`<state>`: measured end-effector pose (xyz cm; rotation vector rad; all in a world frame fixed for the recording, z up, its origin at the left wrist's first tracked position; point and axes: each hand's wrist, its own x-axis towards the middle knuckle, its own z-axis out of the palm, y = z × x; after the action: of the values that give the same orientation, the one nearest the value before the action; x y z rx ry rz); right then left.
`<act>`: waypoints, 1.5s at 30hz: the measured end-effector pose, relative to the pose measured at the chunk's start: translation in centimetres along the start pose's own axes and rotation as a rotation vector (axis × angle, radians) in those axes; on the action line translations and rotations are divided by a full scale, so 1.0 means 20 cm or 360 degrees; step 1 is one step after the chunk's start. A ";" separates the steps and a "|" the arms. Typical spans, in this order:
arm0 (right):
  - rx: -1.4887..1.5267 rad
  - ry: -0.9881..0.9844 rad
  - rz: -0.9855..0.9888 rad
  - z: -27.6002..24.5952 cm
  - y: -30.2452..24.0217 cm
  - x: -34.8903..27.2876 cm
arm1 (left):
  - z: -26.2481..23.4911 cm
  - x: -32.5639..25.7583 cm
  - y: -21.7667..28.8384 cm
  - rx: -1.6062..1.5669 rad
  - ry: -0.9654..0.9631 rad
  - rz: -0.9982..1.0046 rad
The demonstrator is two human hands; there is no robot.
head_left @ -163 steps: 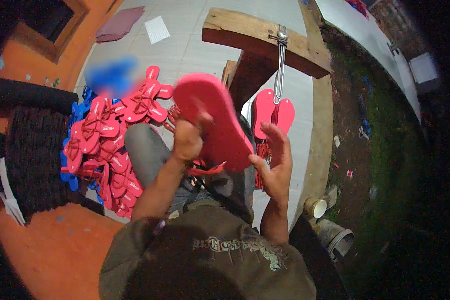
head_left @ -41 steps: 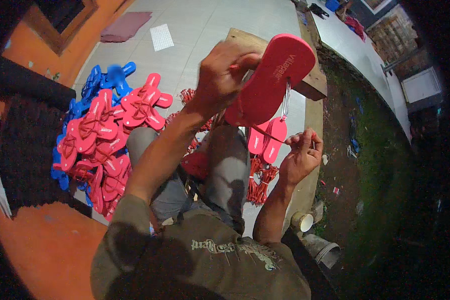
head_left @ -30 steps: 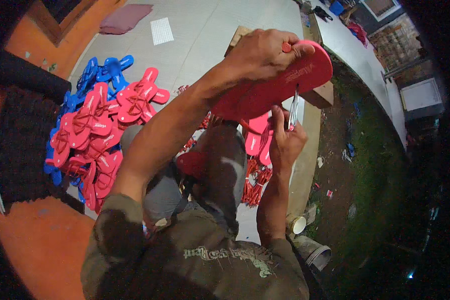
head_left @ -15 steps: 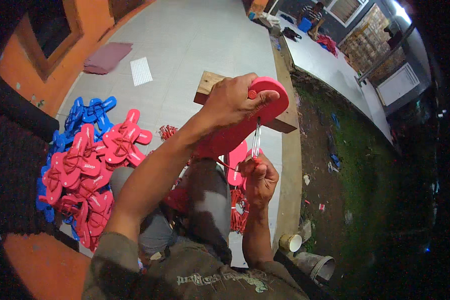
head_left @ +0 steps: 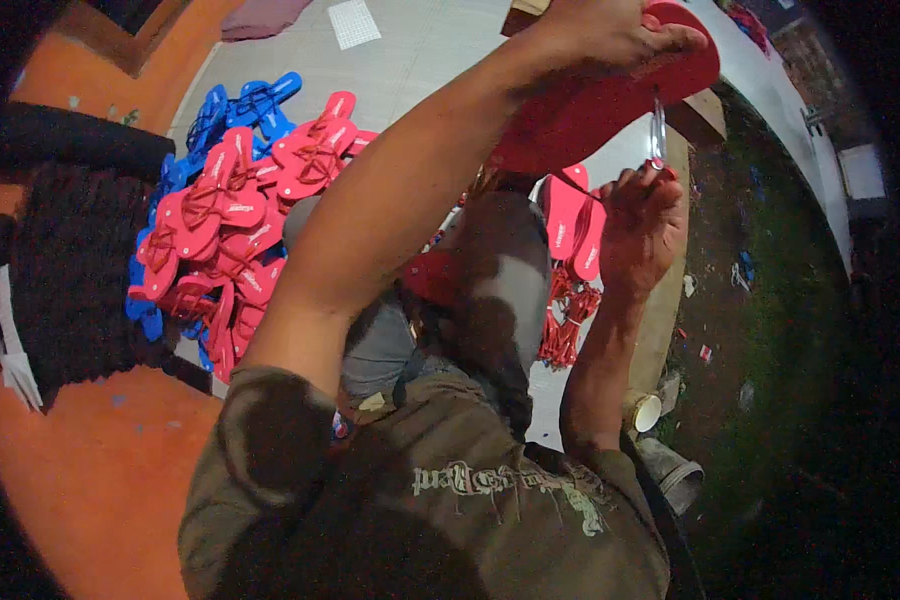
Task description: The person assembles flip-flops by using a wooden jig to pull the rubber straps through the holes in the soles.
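Observation:
Near the top of the head view, my left hand point(head_left: 615, 35) is closed round the edge of a red flip-flop sole point(head_left: 560, 125), its thumb pressed on the face. The sole is tilted above my lap, over a wooden block. Below it my right hand point(head_left: 645, 225) is closed at the lower end of a slim shiny metal tool point(head_left: 658, 130), whose upper end meets the sole. Something red shows at my right fingertips, and a thin strap runs leftward from them. Whether the tool passes through the sole I cannot tell.
Red flip-flops point(head_left: 215, 210) lie heaped on the left, with blue flip-flops point(head_left: 260, 105) behind. By my right leg are red soles point(head_left: 567, 220) and bundled red straps point(head_left: 567, 325). The wooden block point(head_left: 700, 115) sticks out beyond the sole. Two pails point(head_left: 645, 410) stand at right.
The whole view has shifted, so everything appears farther up and right. Both hands keep their hold on the sole and the metal tool; my right hand has turned slightly.

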<state>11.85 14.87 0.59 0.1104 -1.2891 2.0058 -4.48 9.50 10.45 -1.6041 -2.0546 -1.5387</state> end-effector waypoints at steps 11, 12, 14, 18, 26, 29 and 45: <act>-0.0772 0.0042 0.0016 0.01 0.02 -0.17 | 0.05 -0.03 -0.04 0.0007 0.0136 -0.0223; -0.0781 -0.0002 0.0071 0.03 0.02 -0.23 | 0.06 -0.05 -0.03 0.0011 0.0169 -0.0239; -0.0621 0.0063 0.0108 0.02 0.01 -0.22 | 0.08 -0.06 -0.02 0.0040 0.0200 -0.0255; -0.0206 0.0045 -0.0006 0.04 -0.07 -0.10 | 0.06 -0.06 -0.01 0.0108 0.0181 -0.0291; -0.0476 0.0439 -0.0180 0.11 -0.02 -0.08 | 0.08 -0.06 0.01 0.0081 0.0186 -0.0287; -0.0270 0.0579 -0.0038 0.17 -0.08 -0.06 | 0.06 -0.07 0.03 0.0139 0.0134 -0.0390; -0.0024 -0.0117 -0.0037 0.01 0.06 -0.04 | 0.09 -0.07 0.00 0.0103 0.0244 -0.0299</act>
<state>11.62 14.00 -0.63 0.1929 -1.3425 1.9888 -3.02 10.03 8.74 -1.2603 -2.1975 -1.5793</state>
